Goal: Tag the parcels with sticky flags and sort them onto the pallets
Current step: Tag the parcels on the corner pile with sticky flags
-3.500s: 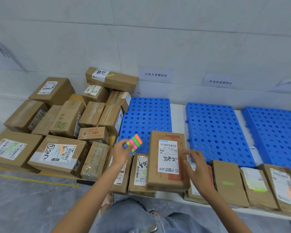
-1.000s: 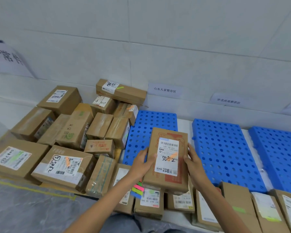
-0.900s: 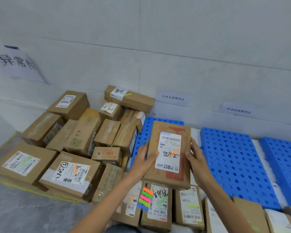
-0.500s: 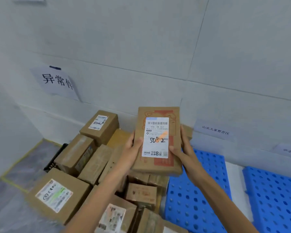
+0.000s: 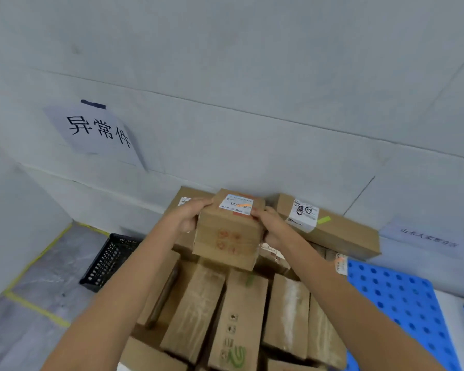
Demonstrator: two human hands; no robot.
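Two bare arms reach forward from the bottom of the view and hold one brown cardboard parcel (image 5: 228,231) between them, just below the centre. The left hand (image 5: 186,218) grips the parcel's side at 9 o'clock, fingers curled over its top edge. The right hand (image 5: 272,228) grips the side at 3 o'clock in the same way. A white shipping label (image 5: 235,204) lies on the parcel's top face, with an orange sticky flag (image 5: 243,205) across it. The parcel is held above a pile of brown parcels (image 5: 239,317) that fills the view at 6 o'clock; whether it touches them cannot be told. At the parcel's 3 o'clock, against the wall, lies a long box (image 5: 343,236) with a white label and a green sticky flag (image 5: 323,219). A blue perforated pallet (image 5: 402,303) sits at 4 o'clock. A black grid pallet (image 5: 107,261) lies on the floor at 8 o'clock, beside yellow floor tape (image 5: 35,263). A paper sign (image 5: 97,129) hangs on the wall at 10 o'clock, and a smaller wall sign (image 5: 426,236) at 3 o'clock.
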